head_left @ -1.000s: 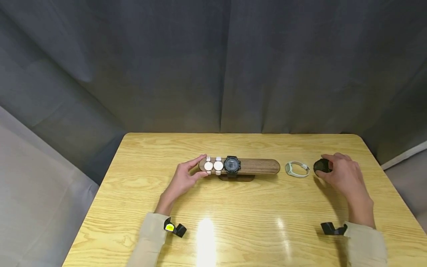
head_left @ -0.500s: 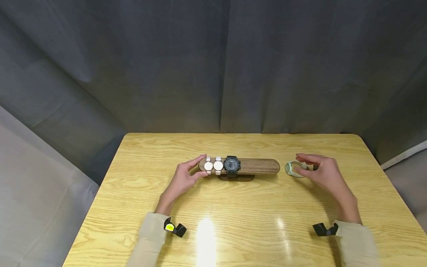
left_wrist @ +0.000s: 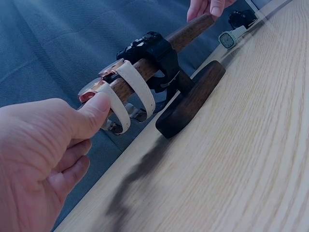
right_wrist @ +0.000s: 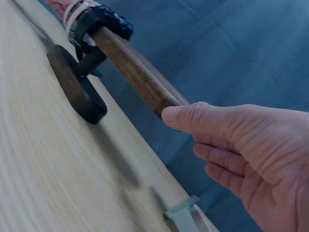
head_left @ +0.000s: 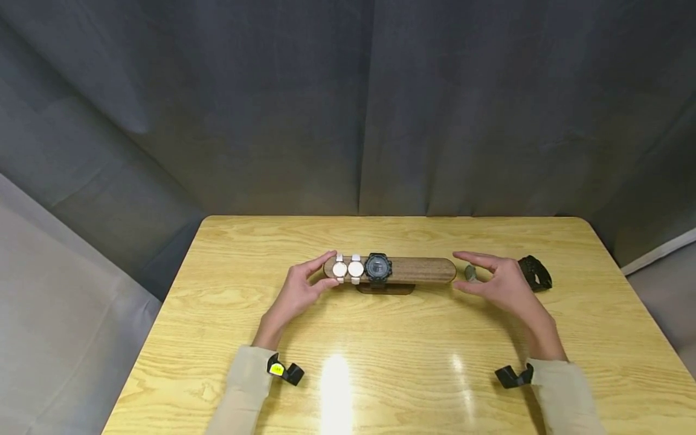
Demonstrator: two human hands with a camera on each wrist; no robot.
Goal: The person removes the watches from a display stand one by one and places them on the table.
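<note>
A dark wooden watch stand [head_left: 421, 270] has a horizontal bar on a short base. Two white-strapped watches with rose-gold cases, the inner one [head_left: 356, 269] beside the outer, and a chunky black watch [head_left: 377, 267] circle its left half. My left hand [head_left: 299, 290] pinches the bar's left end, its thumb at the outer white watch [left_wrist: 116, 104]. Thumb and fingers spread, my right hand [head_left: 505, 287] is at the bar's bare right end; whether it touches is unclear. A pale green watch [head_left: 470, 273] lies beyond the bar's right end, partly hidden by that hand.
Another black watch [head_left: 535, 273] lies on the wooden table [head_left: 380, 350], right of my right hand. A dark curtain [head_left: 348, 109] hangs behind the table's back edge.
My right hand has left the loose black watch, passed over the pale green watch and moved left to the bar's right end. My left hand has kept its place.
</note>
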